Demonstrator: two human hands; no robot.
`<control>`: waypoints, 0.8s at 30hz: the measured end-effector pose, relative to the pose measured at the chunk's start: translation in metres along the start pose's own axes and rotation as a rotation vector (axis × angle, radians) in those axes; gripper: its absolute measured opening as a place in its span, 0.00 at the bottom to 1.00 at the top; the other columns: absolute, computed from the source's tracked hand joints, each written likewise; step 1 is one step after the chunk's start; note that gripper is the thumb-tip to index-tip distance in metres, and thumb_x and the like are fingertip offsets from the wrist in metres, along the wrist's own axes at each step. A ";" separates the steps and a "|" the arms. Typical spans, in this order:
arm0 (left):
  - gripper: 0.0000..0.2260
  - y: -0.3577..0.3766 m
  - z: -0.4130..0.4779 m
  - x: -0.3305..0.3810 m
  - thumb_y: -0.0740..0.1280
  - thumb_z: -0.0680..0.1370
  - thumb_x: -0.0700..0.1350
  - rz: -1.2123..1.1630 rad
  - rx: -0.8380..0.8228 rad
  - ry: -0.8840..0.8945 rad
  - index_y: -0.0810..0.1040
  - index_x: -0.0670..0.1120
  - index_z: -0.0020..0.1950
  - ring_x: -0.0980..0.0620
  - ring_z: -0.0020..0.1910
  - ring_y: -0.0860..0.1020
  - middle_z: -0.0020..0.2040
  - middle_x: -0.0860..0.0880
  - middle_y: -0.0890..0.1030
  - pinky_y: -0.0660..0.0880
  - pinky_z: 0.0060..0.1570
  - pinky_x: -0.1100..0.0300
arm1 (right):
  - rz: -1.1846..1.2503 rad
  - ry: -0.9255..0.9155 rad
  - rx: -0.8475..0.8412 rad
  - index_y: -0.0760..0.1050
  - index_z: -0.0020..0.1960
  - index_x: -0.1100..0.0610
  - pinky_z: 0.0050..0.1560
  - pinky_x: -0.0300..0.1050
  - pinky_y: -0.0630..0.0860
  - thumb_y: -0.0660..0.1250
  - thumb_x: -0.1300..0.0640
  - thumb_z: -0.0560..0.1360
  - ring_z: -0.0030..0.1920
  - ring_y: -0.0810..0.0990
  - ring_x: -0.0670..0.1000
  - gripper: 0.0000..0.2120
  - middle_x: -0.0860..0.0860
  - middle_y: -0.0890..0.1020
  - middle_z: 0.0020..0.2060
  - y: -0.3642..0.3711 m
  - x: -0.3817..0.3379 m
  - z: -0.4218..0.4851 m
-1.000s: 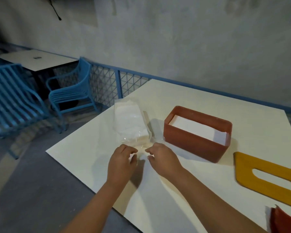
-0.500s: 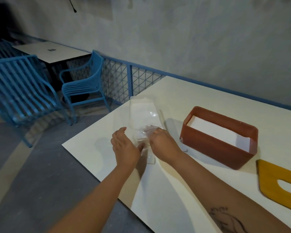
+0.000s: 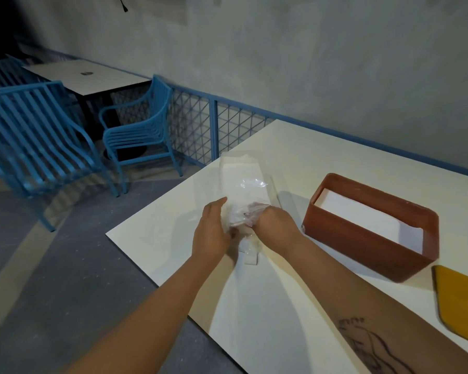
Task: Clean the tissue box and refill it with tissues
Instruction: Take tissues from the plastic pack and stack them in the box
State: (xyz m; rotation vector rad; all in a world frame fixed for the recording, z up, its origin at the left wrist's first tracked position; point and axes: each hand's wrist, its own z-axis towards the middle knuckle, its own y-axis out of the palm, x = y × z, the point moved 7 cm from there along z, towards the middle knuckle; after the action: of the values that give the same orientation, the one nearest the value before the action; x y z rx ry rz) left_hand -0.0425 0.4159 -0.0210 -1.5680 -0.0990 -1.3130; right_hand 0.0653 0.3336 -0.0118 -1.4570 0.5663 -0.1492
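Left hand and right hand, fingers curled, grip the wrapped tissue pack by its near end, beside the tissue box

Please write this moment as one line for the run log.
stage: unwrapping; left grip: holds tissue pack; right grip: grips its wrapper; tissue box: open, tissues inside; lid: off

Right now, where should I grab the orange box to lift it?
Probably from above, across its middle, thumb on the near long wall and fingers on the far one. The orange box stands upright with its top open and its yellow lid lying apart.
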 end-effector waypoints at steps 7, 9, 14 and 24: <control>0.30 0.006 0.004 0.004 0.70 0.73 0.44 0.046 0.012 0.040 0.63 0.53 0.72 0.50 0.63 0.73 0.71 0.50 0.65 0.68 0.54 0.62 | -0.070 -0.022 0.086 0.75 0.50 0.58 0.58 0.47 0.71 0.54 0.66 0.79 0.49 0.76 0.55 0.11 0.58 0.77 0.46 -0.007 -0.001 -0.003; 0.30 0.007 0.005 0.004 0.70 0.73 0.44 0.047 0.018 0.039 0.63 0.53 0.72 0.50 0.62 0.73 0.71 0.51 0.65 0.68 0.53 0.62 | -0.009 -0.082 0.134 0.77 0.49 0.60 0.56 0.48 0.73 0.56 0.67 0.77 0.48 0.78 0.56 0.11 0.58 0.79 0.45 -0.016 -0.010 -0.006; 0.28 0.006 0.003 0.004 0.69 0.74 0.43 0.072 0.031 0.042 0.63 0.53 0.72 0.49 0.63 0.73 0.71 0.50 0.65 0.69 0.55 0.61 | 0.047 -0.185 0.283 0.79 0.35 0.61 0.42 0.48 0.80 0.64 0.71 0.65 0.35 0.80 0.53 0.08 0.55 0.82 0.33 -0.024 -0.022 -0.020; 0.30 0.000 -0.002 0.001 0.72 0.71 0.47 0.096 0.044 0.121 0.65 0.52 0.72 0.48 0.64 0.72 0.71 0.49 0.66 0.71 0.59 0.54 | 0.032 -0.215 0.385 0.82 0.52 0.60 0.59 0.43 0.72 0.70 0.64 0.68 0.52 0.82 0.55 0.13 0.55 0.84 0.49 -0.033 -0.025 -0.043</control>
State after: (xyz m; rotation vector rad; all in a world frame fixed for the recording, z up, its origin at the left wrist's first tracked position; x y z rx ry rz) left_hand -0.0433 0.4141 -0.0201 -1.4354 0.0226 -1.3187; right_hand 0.0325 0.3018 0.0266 -1.0724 0.3613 -0.0701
